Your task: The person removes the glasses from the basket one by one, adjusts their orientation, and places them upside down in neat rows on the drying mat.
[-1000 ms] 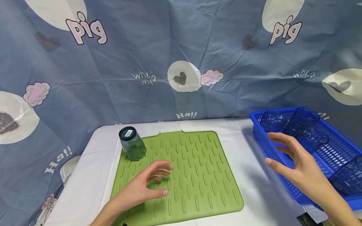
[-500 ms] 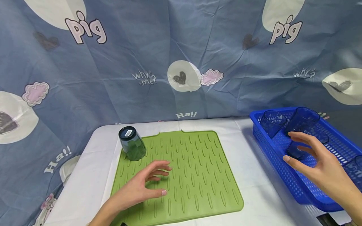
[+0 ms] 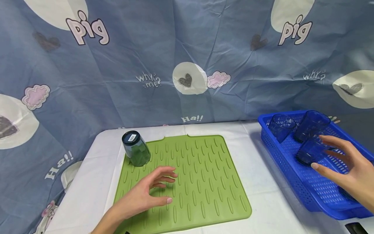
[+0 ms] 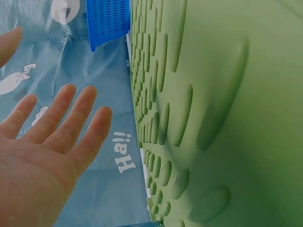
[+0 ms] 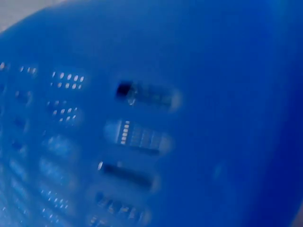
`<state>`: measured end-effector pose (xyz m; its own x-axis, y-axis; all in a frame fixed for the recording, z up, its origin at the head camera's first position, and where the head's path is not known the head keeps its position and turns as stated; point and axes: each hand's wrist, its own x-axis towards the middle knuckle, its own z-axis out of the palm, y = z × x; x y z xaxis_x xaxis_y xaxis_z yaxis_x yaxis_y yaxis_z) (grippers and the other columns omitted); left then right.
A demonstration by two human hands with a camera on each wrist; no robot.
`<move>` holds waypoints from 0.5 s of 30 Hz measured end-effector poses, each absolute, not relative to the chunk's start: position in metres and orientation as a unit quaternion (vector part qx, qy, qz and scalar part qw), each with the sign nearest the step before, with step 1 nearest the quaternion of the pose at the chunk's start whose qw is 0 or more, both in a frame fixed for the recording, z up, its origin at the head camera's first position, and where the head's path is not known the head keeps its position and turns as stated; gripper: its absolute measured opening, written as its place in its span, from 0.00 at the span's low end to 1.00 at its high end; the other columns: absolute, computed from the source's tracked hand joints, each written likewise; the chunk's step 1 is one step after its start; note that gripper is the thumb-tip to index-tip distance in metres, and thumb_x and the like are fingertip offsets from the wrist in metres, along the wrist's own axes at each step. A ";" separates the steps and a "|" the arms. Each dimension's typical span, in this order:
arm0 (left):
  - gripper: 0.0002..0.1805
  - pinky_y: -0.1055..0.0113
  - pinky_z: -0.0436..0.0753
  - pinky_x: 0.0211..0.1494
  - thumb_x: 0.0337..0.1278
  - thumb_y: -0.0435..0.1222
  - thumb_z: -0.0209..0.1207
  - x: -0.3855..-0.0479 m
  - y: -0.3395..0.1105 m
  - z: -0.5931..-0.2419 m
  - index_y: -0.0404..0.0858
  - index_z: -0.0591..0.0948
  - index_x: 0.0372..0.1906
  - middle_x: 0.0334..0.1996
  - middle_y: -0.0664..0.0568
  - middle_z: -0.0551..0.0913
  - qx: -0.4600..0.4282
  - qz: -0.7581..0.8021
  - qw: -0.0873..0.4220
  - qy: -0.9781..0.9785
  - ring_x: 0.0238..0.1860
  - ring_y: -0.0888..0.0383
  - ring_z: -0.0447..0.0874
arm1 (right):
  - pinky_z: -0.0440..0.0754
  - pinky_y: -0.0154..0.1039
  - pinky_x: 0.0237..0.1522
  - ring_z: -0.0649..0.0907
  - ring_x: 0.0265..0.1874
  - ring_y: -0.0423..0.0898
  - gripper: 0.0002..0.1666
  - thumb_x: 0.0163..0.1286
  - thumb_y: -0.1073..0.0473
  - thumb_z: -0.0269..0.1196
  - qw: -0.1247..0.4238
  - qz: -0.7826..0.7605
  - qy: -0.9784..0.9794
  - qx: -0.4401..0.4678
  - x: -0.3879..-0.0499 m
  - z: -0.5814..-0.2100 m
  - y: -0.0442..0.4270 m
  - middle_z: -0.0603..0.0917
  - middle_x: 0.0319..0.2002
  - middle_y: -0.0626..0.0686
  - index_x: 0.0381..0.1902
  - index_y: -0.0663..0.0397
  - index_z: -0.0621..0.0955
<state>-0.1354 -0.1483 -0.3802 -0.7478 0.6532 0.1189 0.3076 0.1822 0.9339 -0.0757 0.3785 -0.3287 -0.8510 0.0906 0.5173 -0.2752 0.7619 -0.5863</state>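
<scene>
My left hand [image 3: 150, 191] hovers over the green ribbed mat [image 3: 204, 182], fingers relaxed and thumb apart; the left wrist view shows its palm [image 4: 42, 165] holding nothing. A dark bluish glass [image 3: 136, 149] stands upside down on the mat's far left corner, a label on its base. My right hand [image 3: 350, 169] is over the blue basket [image 3: 280, 159], thumb and fingers spread with nothing between them. Beyond its fingertips a clear blue glass [image 3: 309, 151] leans in the basket. Another glass lies mostly hidden behind this hand.
Two more glasses, one at the basket's back left corner [image 3: 281, 126] and a taller one [image 3: 312, 125], stand behind. A white cloth [image 3: 266, 201] covers the table. Blue printed fabric [image 3: 228, 107] hangs behind it. Blurred basket wall [image 5: 213, 118] fills the right wrist view.
My right hand has moved right, from the basket's left rim to farther over its inside, uncovering the leaning glass. The left hand stays nearly still.
</scene>
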 end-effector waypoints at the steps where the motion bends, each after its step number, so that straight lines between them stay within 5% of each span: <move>1: 0.37 0.55 0.75 0.62 0.57 0.32 0.68 -0.135 -0.149 -0.380 0.52 0.66 0.69 0.62 0.48 0.74 0.320 0.556 0.154 0.751 0.61 0.49 0.74 | 0.62 0.13 0.54 0.65 0.62 0.28 0.52 0.52 0.75 0.73 0.273 0.344 -0.897 0.050 -0.075 -0.330 0.380 0.68 0.66 0.41 0.73 0.48 0.66; 15: 0.36 0.54 0.76 0.61 0.56 0.30 0.68 -0.134 -0.154 -0.380 0.50 0.67 0.69 0.60 0.51 0.75 0.312 0.569 0.146 0.747 0.61 0.46 0.74 | 0.54 0.22 0.66 0.60 0.66 0.25 0.45 0.63 0.71 0.64 0.326 0.313 -0.891 -0.041 -0.073 -0.351 0.422 0.63 0.72 0.41 0.75 0.45 0.62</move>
<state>-0.1338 -0.1540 -0.3804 -0.7629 0.6318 0.1373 0.2997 0.1574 0.9410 -0.0730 0.4220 -0.3506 -0.7840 0.2762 0.5560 -0.1316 0.8013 -0.5837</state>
